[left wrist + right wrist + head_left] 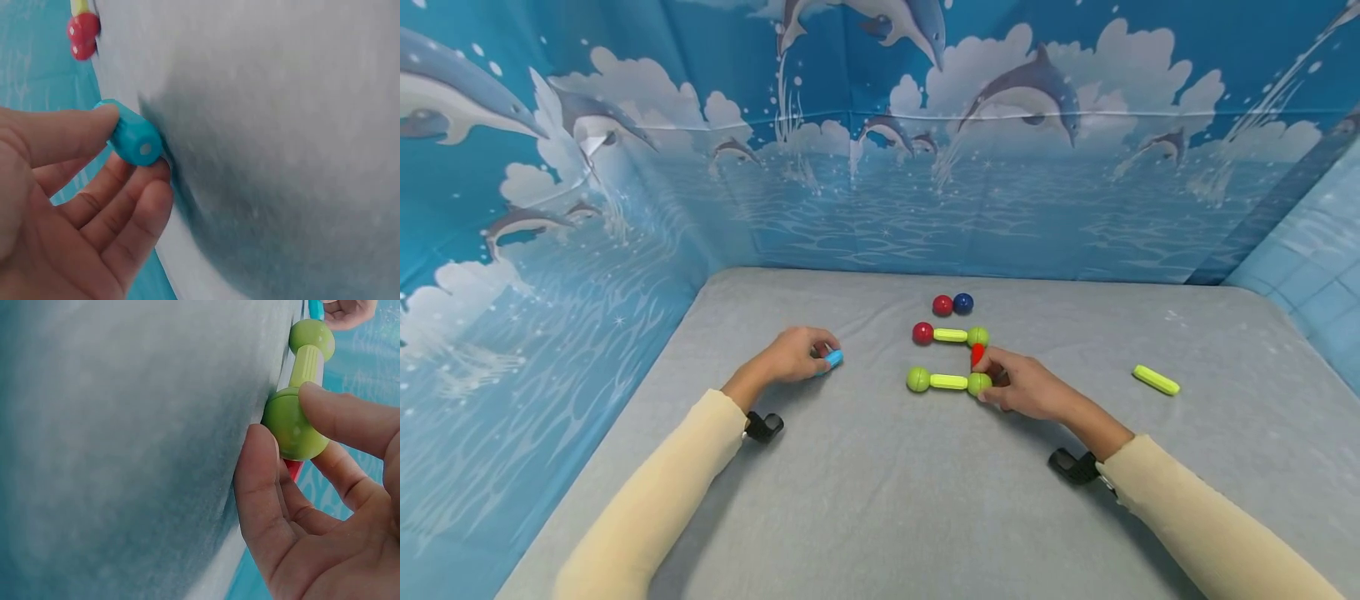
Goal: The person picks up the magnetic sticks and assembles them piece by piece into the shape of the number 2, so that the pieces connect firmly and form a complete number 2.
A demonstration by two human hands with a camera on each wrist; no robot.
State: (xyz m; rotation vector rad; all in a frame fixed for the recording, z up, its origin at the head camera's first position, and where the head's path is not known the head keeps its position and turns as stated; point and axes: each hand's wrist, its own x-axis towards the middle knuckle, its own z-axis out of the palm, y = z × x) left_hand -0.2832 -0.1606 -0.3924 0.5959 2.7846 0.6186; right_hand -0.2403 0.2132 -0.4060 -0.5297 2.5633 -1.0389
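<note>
Between the thumb and fingers of my left hand [795, 353] is a light-blue rod [134, 134], with a pale dot on its end. My right hand [1026, 385] holds the green ball [294, 425] at the near right corner of a joined shape. From that ball a yellow-green rod [948, 382] runs left to another green ball [918, 379]. A red rod [977, 355], partly hidden by my right fingers, leads to the far green ball [977, 336]. There a second yellow-green rod [950, 335] links to a red ball [922, 333].
Behind the shape, a loose red ball [942, 305] and a dark blue ball [962, 303] sit side by side. A single yellow-green rod [1156, 380] lies to the right on the grey cloth [850, 500]. A dolphin-print curtain [865, 200] hangs around the table.
</note>
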